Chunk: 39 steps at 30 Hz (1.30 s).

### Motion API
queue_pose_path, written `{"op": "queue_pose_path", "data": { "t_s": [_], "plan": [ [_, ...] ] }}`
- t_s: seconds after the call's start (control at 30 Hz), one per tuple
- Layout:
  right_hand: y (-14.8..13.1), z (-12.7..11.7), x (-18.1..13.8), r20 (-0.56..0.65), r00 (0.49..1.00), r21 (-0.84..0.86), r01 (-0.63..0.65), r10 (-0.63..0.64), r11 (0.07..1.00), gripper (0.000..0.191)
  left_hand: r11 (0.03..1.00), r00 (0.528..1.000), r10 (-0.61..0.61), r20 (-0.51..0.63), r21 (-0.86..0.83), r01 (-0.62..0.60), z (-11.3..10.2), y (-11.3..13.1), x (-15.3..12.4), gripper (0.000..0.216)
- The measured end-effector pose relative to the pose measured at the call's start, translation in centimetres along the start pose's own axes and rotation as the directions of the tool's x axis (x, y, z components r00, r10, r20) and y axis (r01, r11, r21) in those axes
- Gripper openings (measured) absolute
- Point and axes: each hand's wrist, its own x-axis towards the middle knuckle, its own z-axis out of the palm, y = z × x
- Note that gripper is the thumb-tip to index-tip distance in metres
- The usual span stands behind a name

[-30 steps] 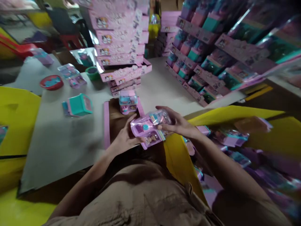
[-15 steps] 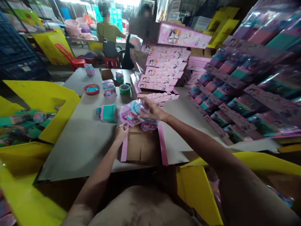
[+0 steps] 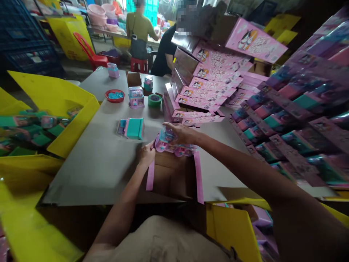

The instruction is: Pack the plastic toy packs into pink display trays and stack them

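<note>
An open cardboard box with pink edges (image 3: 170, 174) lies on the table before me. My left hand (image 3: 147, 153) pinches the far left corner of this box. Over its far end, my right hand (image 3: 185, 134) is closed from above on a clear-topped purple and blue toy pack (image 3: 162, 141). Another toy pack (image 3: 187, 150) sits right beside it, at the far right of the box. Left of the box, a teal and pink toy pack (image 3: 133, 128) rests on its side, touched by neither hand.
Pink printed boxes (image 3: 207, 83) are stacked behind my hands. Filled display boxes (image 3: 289, 120) rise at the right. Yellow bins (image 3: 68, 127) with toy packs flank the table (image 3: 89, 171). Green tape (image 3: 155, 100) and a red basket (image 3: 114, 96) stand farther back. Two people are beyond.
My right hand has lowered the toy pack into the far left end of the box and set it straighter. My left hand stays at the box's corner. The view has shifted left.
</note>
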Motion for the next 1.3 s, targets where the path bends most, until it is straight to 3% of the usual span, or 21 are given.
{"op": "queue_pose_path", "data": {
  "t_s": [0.23,0.5,0.63,0.77,0.9,0.97,1.03,1.1,1.17,1.2,1.3],
  "plan": [
    [-1.6,-0.2,0.5,0.06,0.995,-0.161,-0.065,0.075,0.985,0.103,0.989,0.999,0.033,0.039,0.142,-0.038,-0.7,0.9,0.3,0.043],
    [-2.3,-0.9,1.2,0.117,0.99,-0.261,-0.049,0.082,0.964,0.088,0.981,0.998,0.042,0.04,0.188,-0.049,-0.6,1.0,0.1,0.036],
    [-1.8,-0.7,1.8,0.133,0.99,-0.233,-0.014,0.046,0.972,0.087,0.982,0.999,0.038,0.021,0.183,-0.041,-0.2,0.7,0.1,0.035],
    [-1.9,0.0,3.4,0.11,0.989,-0.192,-0.072,0.095,0.979,0.092,0.979,0.999,0.04,0.014,0.197,-0.042,0.3,0.8,-0.1,0.035],
    [-1.5,-0.3,3.5,0.126,0.991,-0.03,-0.031,0.035,0.999,0.112,0.973,0.996,0.085,0.038,0.212,-0.092,-0.7,0.6,-0.5,0.032],
    [-0.3,-0.6,2.0,0.08,0.997,0.043,0.008,-0.011,0.999,0.125,0.974,0.99,0.138,-0.04,0.185,-0.128,-2.2,0.6,-0.2,0.037],
    [1.3,-0.5,-0.3,-0.043,0.999,0.078,0.036,-0.032,0.996,0.129,0.954,0.943,0.282,-0.175,0.154,-0.257,-3.9,1.2,0.8,0.056],
    [3.1,0.2,-2.7,-0.139,0.99,0.048,-0.008,0.014,0.999,0.125,0.857,0.835,0.511,-0.204,0.189,-0.479,-5.3,2.9,2.2,0.076],
    [4.8,1.5,-4.9,-0.145,0.982,-0.032,-0.127,0.121,0.991,0.117,0.701,0.723,0.691,-0.017,0.263,-0.663,-6.0,5.1,3.7,0.089],
    [5.5,2.2,-5.8,-0.134,0.977,-0.06,-0.173,0.164,0.983,0.112,0.642,0.692,0.714,0.106,0.295,-0.708,-6.1,6.3,4.3,0.093],
    [7.2,3.9,-7.9,-0.158,0.97,-0.03,-0.19,0.183,0.981,0.106,0.565,0.679,0.655,0.333,0.381,-0.732,-5.6,8.8,5.8,0.096]
  ]
}}
